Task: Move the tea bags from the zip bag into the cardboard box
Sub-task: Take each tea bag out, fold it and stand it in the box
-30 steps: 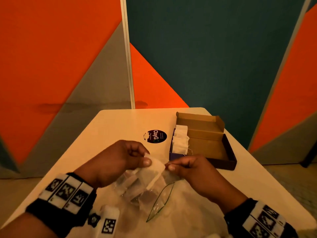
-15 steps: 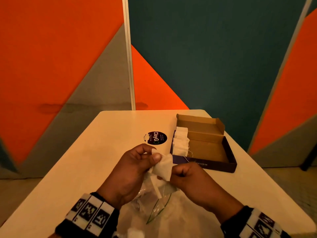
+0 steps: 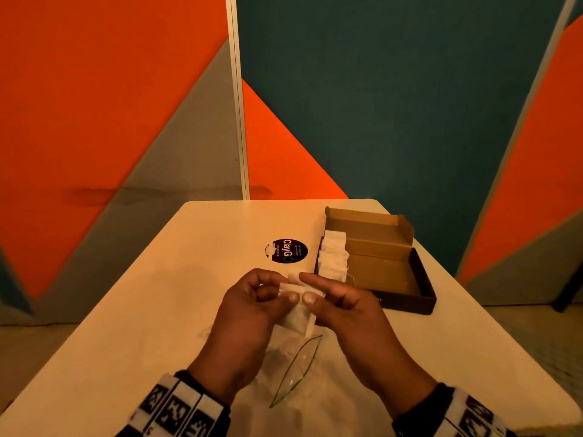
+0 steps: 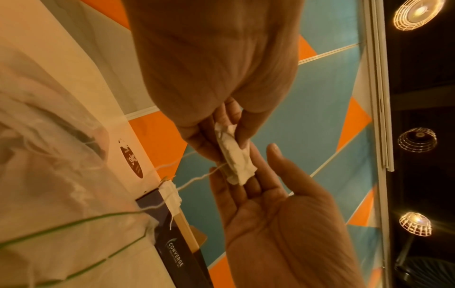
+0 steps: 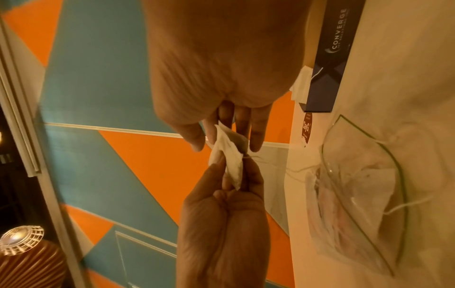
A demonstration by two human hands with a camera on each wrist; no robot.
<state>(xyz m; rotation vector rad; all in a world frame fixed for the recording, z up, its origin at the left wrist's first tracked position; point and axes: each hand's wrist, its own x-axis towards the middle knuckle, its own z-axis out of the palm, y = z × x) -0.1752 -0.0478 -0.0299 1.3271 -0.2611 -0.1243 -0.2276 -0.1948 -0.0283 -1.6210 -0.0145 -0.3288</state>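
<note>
A white tea bag (image 3: 299,315) (image 4: 236,157) (image 5: 229,161) hangs above the table between both hands. My left hand (image 3: 252,305) (image 4: 221,134) (image 5: 234,171) pinches it between thumb and fingertips. My right hand (image 3: 339,302) (image 4: 256,175) (image 5: 221,134) lays straight fingers against its far side, the thumb a small gap off it. Its string (image 4: 194,180) trails down toward the table. The clear zip bag (image 3: 293,370) (image 5: 357,187) lies open below my hands with several tea bags inside. The open cardboard box (image 3: 381,269) stands just beyond, with several tea bags (image 3: 332,257) along its left side.
A round dark sticker (image 3: 286,251) sits on the pale table (image 3: 195,279) left of the box. Orange, grey and teal partition panels (image 3: 378,105) rise behind the table's far edge. The table's right edge (image 3: 504,339) runs close past the box.
Both hands lifted the tea bag up out of the zip bag and carried it toward the box. My left hand turned thumb-up, and my right hand's fingers straightened.
</note>
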